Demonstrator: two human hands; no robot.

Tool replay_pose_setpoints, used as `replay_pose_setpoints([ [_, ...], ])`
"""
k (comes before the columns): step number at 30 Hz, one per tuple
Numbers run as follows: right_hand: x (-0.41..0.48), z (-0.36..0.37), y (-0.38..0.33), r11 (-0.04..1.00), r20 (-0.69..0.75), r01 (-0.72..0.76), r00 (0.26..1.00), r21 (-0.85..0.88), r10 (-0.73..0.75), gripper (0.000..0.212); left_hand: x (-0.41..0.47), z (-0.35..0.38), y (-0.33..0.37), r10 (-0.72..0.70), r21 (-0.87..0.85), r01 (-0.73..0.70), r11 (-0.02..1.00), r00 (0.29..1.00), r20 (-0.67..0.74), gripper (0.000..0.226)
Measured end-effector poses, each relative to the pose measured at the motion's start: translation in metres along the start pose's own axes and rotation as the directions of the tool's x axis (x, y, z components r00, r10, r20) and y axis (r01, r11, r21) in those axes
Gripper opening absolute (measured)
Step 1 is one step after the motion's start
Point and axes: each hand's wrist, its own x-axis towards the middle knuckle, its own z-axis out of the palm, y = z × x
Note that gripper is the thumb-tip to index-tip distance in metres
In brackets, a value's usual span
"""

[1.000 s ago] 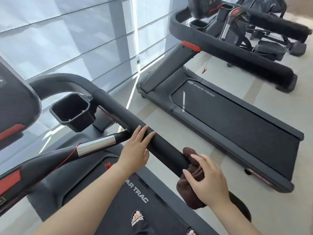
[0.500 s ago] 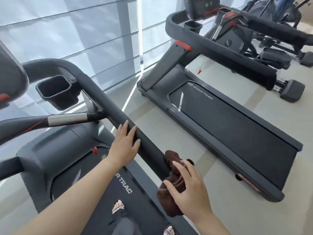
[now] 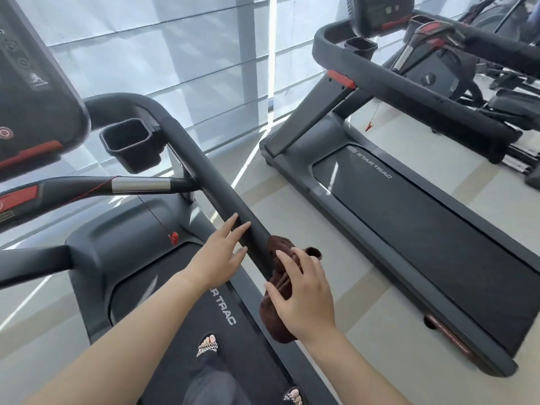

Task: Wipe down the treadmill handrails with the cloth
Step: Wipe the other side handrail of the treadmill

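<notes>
**Cloth pressed to the right handrail**

The left hand point(image 3: 217, 258) lies flat on the padded handrail point(image 3: 204, 176), fingers spread and holding nothing. Just beside it, the right hand point(image 3: 304, 299) presses the bunched brown cloth point(image 3: 277, 287) against the rail, fingers loosely curled over it.

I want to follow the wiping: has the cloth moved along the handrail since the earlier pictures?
Yes. The cloth, under the right hand, has moved up the handrail toward the cup holder, and closer to the left hand.
</notes>
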Motion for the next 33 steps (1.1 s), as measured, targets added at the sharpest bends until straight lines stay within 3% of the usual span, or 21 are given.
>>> replay_pose_setpoints([
  [7,-0.014,0.014,0.002,0.993,-0.075,-0.035,0.997,-0.117,0.026,0.063,0.011,-0.032,-0.046,0.042,0.065,-0.043,0.997,0.999,0.008,0.055],
  [12,0.045,0.049,-0.042,0.948,-0.067,-0.005,0.998,-0.318,-0.017,0.066,0.028,-0.059,-0.08,0.086,0.072,-0.089,0.993,0.995,0.042,0.056],
  [20,0.124,0.093,-0.095,0.912,-0.112,-0.098,0.992,-0.398,0.058,0.067,0.067,-0.098,-0.105,0.263,0.068,-0.27,0.96,0.96,0.1,0.054],
  [23,0.116,0.088,-0.09,0.926,-0.124,-0.106,0.99,-0.363,0.065,0.064,0.078,-0.103,-0.092,0.396,0.072,-0.407,0.911,0.909,0.127,0.052],
  [26,0.084,0.071,-0.076,0.932,-0.179,-0.225,0.968,-0.286,0.178,0.063,0.086,-0.098,-0.066,0.516,0.06,-0.536,0.842,0.833,0.199,0.05],
  [33,-0.035,0.033,-0.031,0.912,-0.308,-0.357,0.907,-0.2,0.288,0.06,0.073,-0.039,0.013,0.693,-0.018,-0.758,0.652,0.586,0.42,0.046],
])
